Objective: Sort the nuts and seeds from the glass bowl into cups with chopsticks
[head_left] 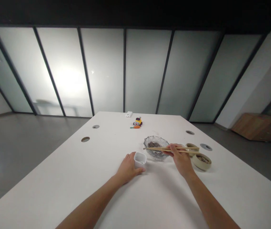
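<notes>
A small white square cup (140, 158) stands on the table, and my left hand (128, 168) is wrapped round its left and near sides. A few dark specks show at the bottom of it. My right hand (178, 156) grips a pair of wooden chopsticks (155, 148), their tips pointing left over a clear glass bowl (163, 142). Dark small pieces (153, 144) lie in that bowl; they are too small to name. Whether the chopstick tips pinch anything is too small to tell. My right fingers partly cover the bowl's right rim.
Right of my right hand stand a beige tape-like ring (201, 164) with small sticks inside and another ring (192, 147) behind it. Farther back on the white table (106, 146) are a yellow toy car (138, 121), a toy carrot (136, 127) and a white box (129, 114). Round holes (85, 139) pierce the tabletop.
</notes>
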`<state>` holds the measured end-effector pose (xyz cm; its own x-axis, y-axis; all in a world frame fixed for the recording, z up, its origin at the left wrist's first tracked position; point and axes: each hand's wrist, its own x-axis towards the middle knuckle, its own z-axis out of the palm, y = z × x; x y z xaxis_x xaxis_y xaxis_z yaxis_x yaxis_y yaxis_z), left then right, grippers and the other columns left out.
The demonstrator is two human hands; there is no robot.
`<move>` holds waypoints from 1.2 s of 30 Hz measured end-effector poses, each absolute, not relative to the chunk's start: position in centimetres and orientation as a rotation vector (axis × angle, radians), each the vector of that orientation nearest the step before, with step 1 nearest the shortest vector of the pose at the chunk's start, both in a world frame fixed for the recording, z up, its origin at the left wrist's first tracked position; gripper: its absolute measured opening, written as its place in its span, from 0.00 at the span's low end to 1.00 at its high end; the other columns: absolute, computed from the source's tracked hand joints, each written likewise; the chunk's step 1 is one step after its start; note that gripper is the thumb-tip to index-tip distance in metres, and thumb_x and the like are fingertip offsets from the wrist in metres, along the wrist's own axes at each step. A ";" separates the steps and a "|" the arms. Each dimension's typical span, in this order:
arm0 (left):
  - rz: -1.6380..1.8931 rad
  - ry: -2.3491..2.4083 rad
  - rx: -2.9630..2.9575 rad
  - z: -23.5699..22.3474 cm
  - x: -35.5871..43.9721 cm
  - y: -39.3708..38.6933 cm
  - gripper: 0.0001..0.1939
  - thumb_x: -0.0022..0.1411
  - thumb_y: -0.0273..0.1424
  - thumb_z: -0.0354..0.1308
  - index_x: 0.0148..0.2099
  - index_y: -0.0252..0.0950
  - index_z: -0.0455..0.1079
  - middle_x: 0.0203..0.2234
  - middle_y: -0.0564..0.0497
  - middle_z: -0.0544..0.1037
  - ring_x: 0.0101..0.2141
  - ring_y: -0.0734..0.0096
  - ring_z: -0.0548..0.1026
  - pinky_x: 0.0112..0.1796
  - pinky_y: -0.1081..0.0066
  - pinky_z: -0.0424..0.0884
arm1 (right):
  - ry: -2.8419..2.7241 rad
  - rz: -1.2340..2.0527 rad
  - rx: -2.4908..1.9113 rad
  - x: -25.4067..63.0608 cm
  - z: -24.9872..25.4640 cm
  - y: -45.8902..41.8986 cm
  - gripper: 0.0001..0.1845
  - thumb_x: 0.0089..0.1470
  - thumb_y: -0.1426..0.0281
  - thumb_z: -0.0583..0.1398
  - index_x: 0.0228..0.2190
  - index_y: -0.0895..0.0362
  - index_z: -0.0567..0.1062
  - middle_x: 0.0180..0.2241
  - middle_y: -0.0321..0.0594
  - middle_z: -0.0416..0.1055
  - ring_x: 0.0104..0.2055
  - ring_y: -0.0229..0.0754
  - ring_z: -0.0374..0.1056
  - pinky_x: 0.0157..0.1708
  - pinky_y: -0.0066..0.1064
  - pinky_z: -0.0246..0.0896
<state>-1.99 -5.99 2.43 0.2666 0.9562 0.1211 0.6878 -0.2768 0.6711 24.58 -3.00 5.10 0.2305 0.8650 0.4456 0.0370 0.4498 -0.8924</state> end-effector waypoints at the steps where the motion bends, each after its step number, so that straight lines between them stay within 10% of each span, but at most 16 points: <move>1: 0.720 1.474 2.054 2.4 -2.0 -6.0 0.29 0.57 0.40 0.69 0.58 0.39 0.67 0.54 0.44 0.76 0.54 0.52 0.71 0.54 0.62 0.66 | -1.258 0.702 -0.966 24.4 5.2 -3.2 0.26 0.56 0.42 0.64 0.28 0.53 0.78 0.31 0.43 0.79 0.31 0.50 0.77 0.33 0.46 0.79; 8: 0.707 1.495 2.056 2.4 -2.0 -6.0 0.29 0.57 0.40 0.70 0.57 0.38 0.67 0.52 0.44 0.76 0.54 0.52 0.71 0.53 0.61 0.66 | -1.608 -0.012 -1.124 26.3 5.1 -3.2 0.27 0.64 0.45 0.57 0.29 0.52 0.80 0.30 0.44 0.77 0.35 0.50 0.74 0.40 0.45 0.71; 36: 0.676 1.507 2.029 2.7 -2.0 -6.1 0.30 0.57 0.39 0.70 0.59 0.38 0.66 0.52 0.43 0.76 0.54 0.52 0.72 0.54 0.61 0.66 | -1.610 -0.023 -1.169 27.8 3.4 -2.1 0.28 0.65 0.44 0.56 0.30 0.52 0.80 0.31 0.43 0.78 0.36 0.49 0.74 0.41 0.44 0.70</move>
<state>-2.01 -6.09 2.69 0.2563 0.9628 0.0851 0.7036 -0.2462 0.6666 27.81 -2.12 3.45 0.0791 0.6579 0.7489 0.6790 0.5145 -0.5237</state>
